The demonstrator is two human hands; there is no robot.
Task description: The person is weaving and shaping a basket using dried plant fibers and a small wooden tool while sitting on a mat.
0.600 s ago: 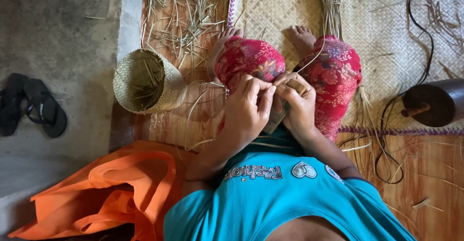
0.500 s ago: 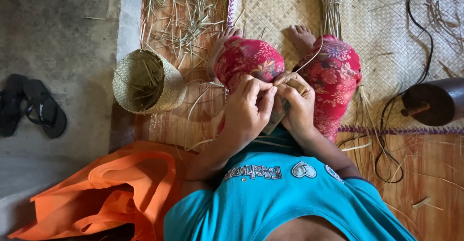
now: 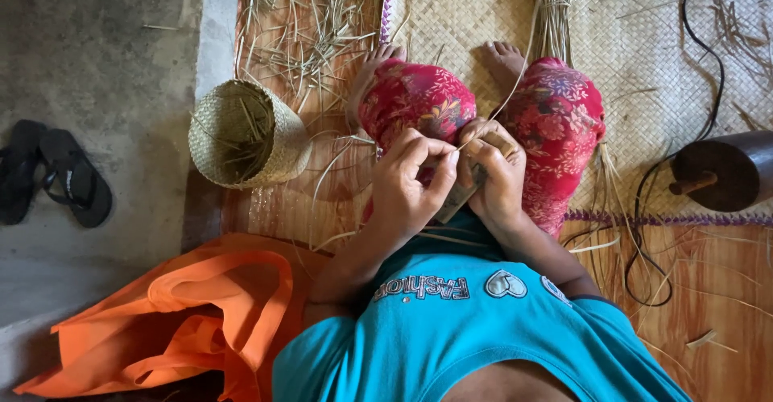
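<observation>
Straw-coloured strands fill the middle of the frame, where both hands meet just below the knees; the left hand has its fingers curled and its thumb and forefinger pinched shut on a thin straw strand that runs up and to the right toward the bundle of straw at the top centre; the right hand sits touching it on the right, fingers folded closed around a small woven piece, only an edge of which shows between the two hands, so its shape cannot be told; both hands rest against the lap, over red flowered cloth that covers the knees; bare toes show at the upper edge of each knee.

Left of the hands, at centre left, a small woven basket lies on its side with its open mouth toward the camera, loose straw scattered above it; an orange bag lies crumpled in the lower left; a pair of black sandals lies on the grey floor at the far left; a woven mat covers the upper right, and a dark round container sits at the right edge with black cord looping near it.
</observation>
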